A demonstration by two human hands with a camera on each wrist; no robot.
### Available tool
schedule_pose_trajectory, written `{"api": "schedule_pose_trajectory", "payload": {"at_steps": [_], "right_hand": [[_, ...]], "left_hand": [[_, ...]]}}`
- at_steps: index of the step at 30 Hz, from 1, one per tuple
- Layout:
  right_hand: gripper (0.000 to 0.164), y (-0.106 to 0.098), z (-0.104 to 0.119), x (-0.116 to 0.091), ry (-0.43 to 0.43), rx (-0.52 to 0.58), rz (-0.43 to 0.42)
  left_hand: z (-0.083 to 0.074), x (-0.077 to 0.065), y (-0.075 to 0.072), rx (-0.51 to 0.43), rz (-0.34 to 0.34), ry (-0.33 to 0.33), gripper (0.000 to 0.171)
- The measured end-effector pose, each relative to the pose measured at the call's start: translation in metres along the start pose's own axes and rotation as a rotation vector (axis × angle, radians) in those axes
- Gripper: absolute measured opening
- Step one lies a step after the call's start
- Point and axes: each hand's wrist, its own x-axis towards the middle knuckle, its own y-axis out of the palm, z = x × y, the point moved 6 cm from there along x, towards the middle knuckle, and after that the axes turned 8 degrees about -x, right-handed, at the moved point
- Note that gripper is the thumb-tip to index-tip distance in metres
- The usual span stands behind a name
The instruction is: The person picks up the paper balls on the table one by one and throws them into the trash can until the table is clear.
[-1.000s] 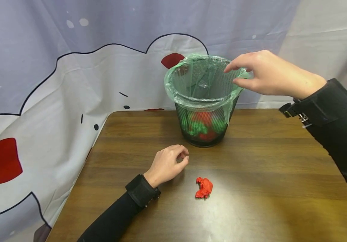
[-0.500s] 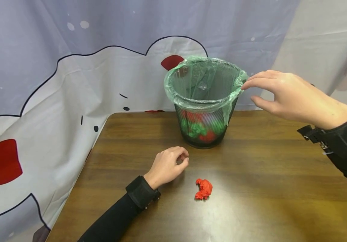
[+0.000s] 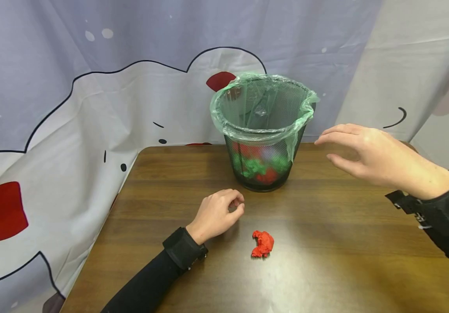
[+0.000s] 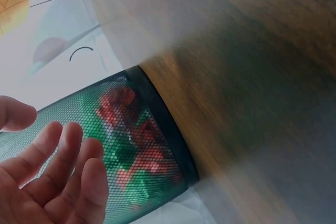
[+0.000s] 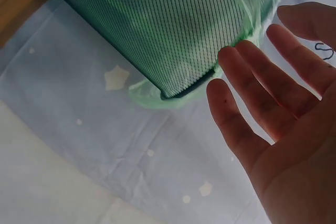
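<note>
A crumpled red paper ball (image 3: 263, 244) lies on the table in front of the bin; its lower part shows at the top of the left wrist view. My left hand (image 3: 216, 213) rests beside it, fingers loosely bent and holding nothing. Behind stands a black mesh wastebasket (image 3: 261, 188) with a green plastic liner (image 3: 263, 137) folded over its rim. Through the mesh, red and green crumpled balls (image 3: 256, 166) and a paler patch show at the bottom. My right hand (image 3: 377, 158), fingers spread and holding nothing, is in the air to the right of the basket.
The brown wooden table (image 3: 169, 178) ends just behind the wastebasket. A printed cloth (image 3: 138, 100) with cartoon shapes hangs along the back and left side, close behind the basket.
My right hand has moved from over the basket's rim out to the right and down. A pale patch has appeared among the balls in the basket. My left hand and the red paper ball stay put.
</note>
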Motion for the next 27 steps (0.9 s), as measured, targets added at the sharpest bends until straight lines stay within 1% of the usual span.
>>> {"api": "schedule_pose_trajectory", "payload": {"at_steps": [6,13,18,23,27], "right_hand": [[0.040,0.012,0.006,-0.013,-0.017,0.004,-0.002],[0.040,0.027,0.014,-0.025,-0.025,0.007,0.018],[0.037,0.042,0.019,-0.036,-0.016,0.024,0.027],[0.037,0.058,0.021,-0.047,0.020,0.060,0.047],[0.035,0.071,0.022,-0.054,0.050,0.083,0.070]], "left_hand": [[0.000,0.000,0.001,-0.009,0.004,-0.002,0.008],[-0.002,0.001,0.003,-0.001,0.006,0.002,0.008],[-0.003,0.001,0.005,-0.015,0.027,0.008,0.009],[-0.007,0.001,0.008,-0.045,0.066,0.051,0.016],[-0.012,0.001,0.011,-0.043,0.087,0.088,0.020]]}}
